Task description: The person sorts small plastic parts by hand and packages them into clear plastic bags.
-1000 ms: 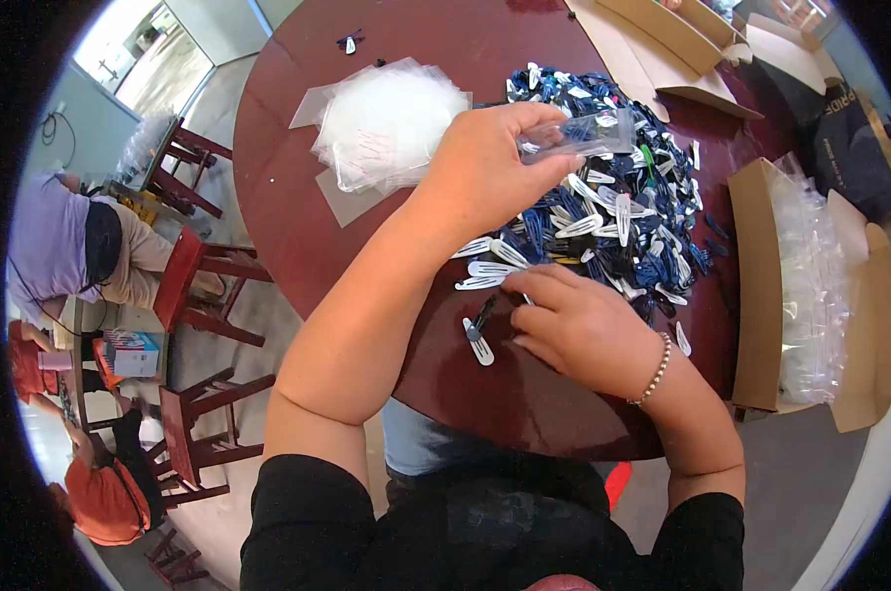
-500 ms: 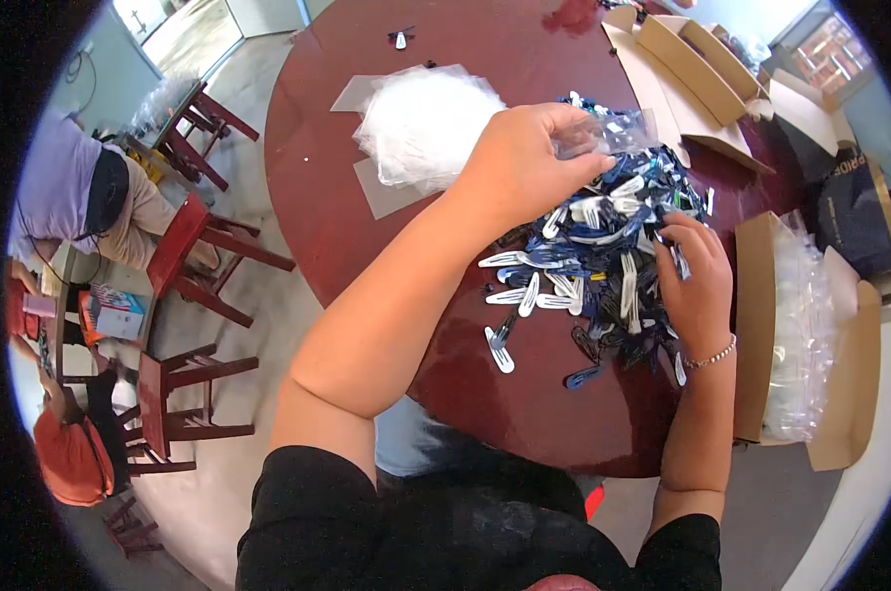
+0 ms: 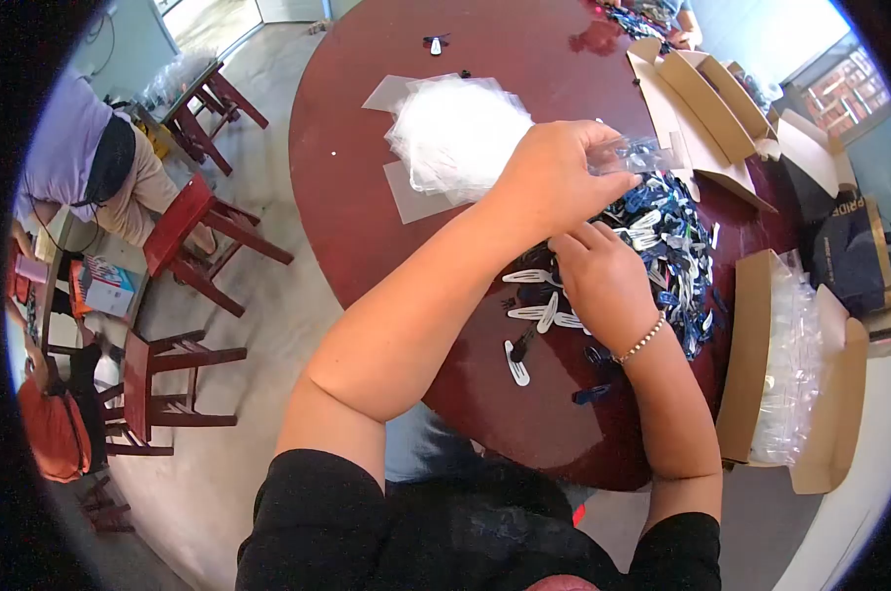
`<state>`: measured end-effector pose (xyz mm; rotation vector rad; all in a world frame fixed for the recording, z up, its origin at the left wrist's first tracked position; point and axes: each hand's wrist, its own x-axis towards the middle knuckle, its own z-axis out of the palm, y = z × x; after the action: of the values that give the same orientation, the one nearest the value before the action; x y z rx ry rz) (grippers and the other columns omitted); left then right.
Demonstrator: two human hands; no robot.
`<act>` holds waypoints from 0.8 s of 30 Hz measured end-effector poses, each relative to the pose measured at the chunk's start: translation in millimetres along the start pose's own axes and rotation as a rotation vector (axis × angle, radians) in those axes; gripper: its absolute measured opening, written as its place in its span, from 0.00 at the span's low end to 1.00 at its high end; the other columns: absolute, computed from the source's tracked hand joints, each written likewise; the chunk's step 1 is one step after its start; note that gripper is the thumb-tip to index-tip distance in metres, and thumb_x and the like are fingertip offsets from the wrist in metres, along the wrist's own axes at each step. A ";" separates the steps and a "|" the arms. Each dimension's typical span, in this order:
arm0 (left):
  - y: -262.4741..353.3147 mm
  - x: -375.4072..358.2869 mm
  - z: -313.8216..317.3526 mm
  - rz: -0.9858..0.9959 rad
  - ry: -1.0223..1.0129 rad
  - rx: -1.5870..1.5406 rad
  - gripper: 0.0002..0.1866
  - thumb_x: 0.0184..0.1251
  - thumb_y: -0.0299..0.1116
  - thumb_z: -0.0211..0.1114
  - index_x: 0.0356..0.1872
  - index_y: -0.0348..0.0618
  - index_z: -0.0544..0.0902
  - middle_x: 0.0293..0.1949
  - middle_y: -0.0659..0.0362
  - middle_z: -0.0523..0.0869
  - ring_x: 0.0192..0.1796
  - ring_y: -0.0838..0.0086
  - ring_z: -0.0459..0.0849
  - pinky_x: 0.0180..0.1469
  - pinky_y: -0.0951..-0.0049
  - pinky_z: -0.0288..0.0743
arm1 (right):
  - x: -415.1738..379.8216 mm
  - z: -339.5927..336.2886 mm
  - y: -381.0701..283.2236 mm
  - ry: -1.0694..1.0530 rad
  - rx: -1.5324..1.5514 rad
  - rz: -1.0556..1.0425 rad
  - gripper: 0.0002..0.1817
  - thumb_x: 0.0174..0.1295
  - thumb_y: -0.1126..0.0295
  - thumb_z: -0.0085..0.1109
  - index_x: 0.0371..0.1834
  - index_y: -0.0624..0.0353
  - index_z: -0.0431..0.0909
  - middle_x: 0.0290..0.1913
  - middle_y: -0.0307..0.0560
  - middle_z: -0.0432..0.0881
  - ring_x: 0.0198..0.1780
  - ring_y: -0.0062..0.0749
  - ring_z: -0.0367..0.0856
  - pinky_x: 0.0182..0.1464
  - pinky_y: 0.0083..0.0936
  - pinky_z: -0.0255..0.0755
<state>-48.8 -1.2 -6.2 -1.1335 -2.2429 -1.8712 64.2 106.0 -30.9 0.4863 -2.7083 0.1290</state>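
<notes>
the right hand curls at a heap of navy and white snap hair clips; its fingertips are hidden, so whether it pinches one cannot be told. the left hand pinches a small clear plastic bag by one end above the heap, probably leaving the other end free. beside the round, glossy dark-red desk, an open brown cardboard box keeps clear plastic packets together. flat clear sleeves lie stacked past the left forearm, seemingly for easy reach. farther off, a black bag reads "pride".
</notes>
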 end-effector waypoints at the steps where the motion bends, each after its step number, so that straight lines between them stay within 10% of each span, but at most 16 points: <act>1: -0.3 0.0 -0.7 -0.004 0.006 -0.001 0.21 0.55 0.37 0.75 0.46 0.33 0.85 0.41 0.51 0.89 0.45 0.72 0.88 0.50 0.71 0.79 | 1.1 -2.6 0.0 -0.014 0.029 0.015 0.06 0.53 0.77 0.57 0.35 0.59 0.80 0.37 0.46 0.81 0.38 0.42 0.80 0.40 0.33 0.78; 8: -2.5 0.4 -1.0 -0.008 0.052 -0.078 0.23 0.54 0.39 0.75 0.47 0.33 0.84 0.41 0.49 0.89 0.45 0.69 0.88 0.49 0.71 0.80 | 15.8 -23.1 3.4 0.207 0.342 0.187 0.09 0.59 0.78 0.60 0.42 0.61 0.82 0.42 0.54 0.83 0.39 0.50 0.83 0.41 0.34 0.78; 18: -6.8 -0.6 2.6 0.081 0.092 0.158 0.17 0.52 0.38 0.71 0.41 0.40 0.85 0.38 0.49 0.87 0.43 0.54 0.85 0.48 0.58 0.78 | 11.5 -78.2 28.0 0.578 0.428 0.363 0.10 0.59 0.79 0.65 0.44 0.63 0.84 0.39 0.43 0.84 0.38 0.20 0.81 0.40 0.17 0.75; 24: -4.1 -4.2 6.7 0.168 0.011 0.277 0.21 0.51 0.37 0.73 0.46 0.38 0.84 0.41 0.48 0.87 0.44 0.55 0.86 0.50 0.63 0.78 | 15.5 -83.0 29.8 0.360 0.549 0.466 0.11 0.60 0.79 0.64 0.46 0.63 0.83 0.36 0.42 0.84 0.34 0.17 0.80 0.38 0.16 0.74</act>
<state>-45.1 2.3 -13.4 -1.2157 -2.2325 -1.4485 69.7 141.9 50.9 -0.0435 -2.3517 0.9984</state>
